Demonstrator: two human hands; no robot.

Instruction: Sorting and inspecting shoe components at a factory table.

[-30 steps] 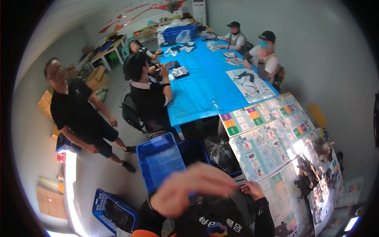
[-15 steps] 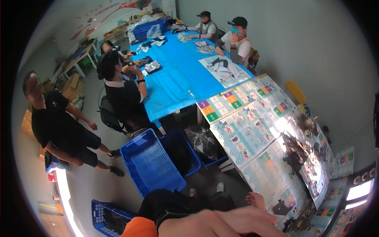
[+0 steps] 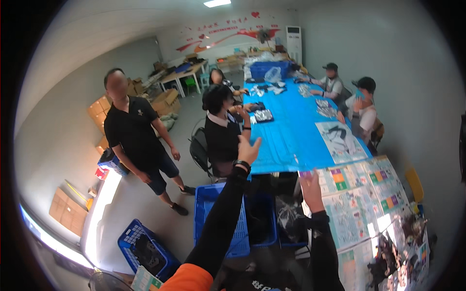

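Note:
Both my arms, in black sleeves with an orange patch at the left upper arm, reach forward in mid-air. My left hand (image 3: 249,149), with a dark band at its wrist, is raised before the near end of the blue-covered table (image 3: 281,157). Its fingers are apart and nothing is in it. My right hand (image 3: 310,190) is held up near the corner of the table spread with printed sheets (image 3: 357,220); its fingers point upward, somewhat blurred, and I see nothing held. Below my arms are a blue slatted crate (image 3: 206,206) and a clear plastic bag with dark contents (image 3: 290,218).
Dark parts (image 3: 388,257) lie on the printed sheets at right. Several people sit along the blue table, and a person in black (image 3: 133,128) stands at left. Another blue crate (image 3: 131,237) is on the floor. Silver packets (image 3: 263,115) and a large blue bin (image 3: 269,70) are on the table.
My view has tilted up and turned left. My hands, low and crossed near the lower edge before, are now stretched forward and apart.

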